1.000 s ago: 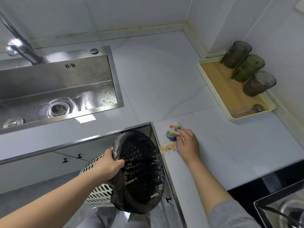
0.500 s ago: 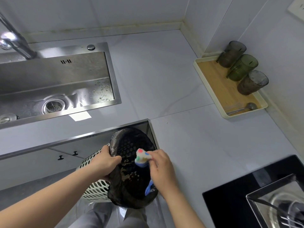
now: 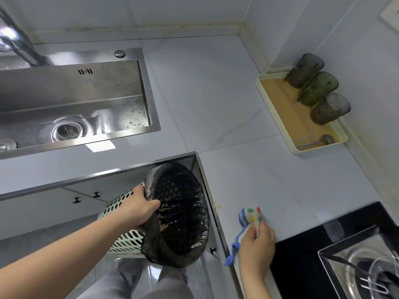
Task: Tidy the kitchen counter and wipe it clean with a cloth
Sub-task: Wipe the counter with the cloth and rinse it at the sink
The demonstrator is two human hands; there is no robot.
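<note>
My left hand (image 3: pixel 138 209) grips the rim of a white perforated waste bin (image 3: pixel 123 214) lined with a black bag (image 3: pixel 183 212), held tilted just below the counter's edge. Crumbs stick inside the bag. My right hand (image 3: pixel 257 244) holds a bunched white cloth (image 3: pixel 250 216) with blue stripes and coloured dots on the pale counter (image 3: pixel 269 180), beside the edge. A few small crumbs (image 3: pixel 217 206) lie on the counter edge, left of the cloth.
A steel sink (image 3: pixel 71 100) with a tap (image 3: pixel 15 42) fills the upper left. A cream tray (image 3: pixel 278 117) at the right wall holds three dark cups (image 3: pixel 317 89) and a spoon (image 3: pixel 319 141). A black hob (image 3: pixel 302 255) with a metal pot (image 3: pixel 364 266) sits at the lower right.
My right hand pushed the crumb pile over the edge into the bin, then came back onto the counter with the cloth, nearer the hob. The bin stays held at the edge.
</note>
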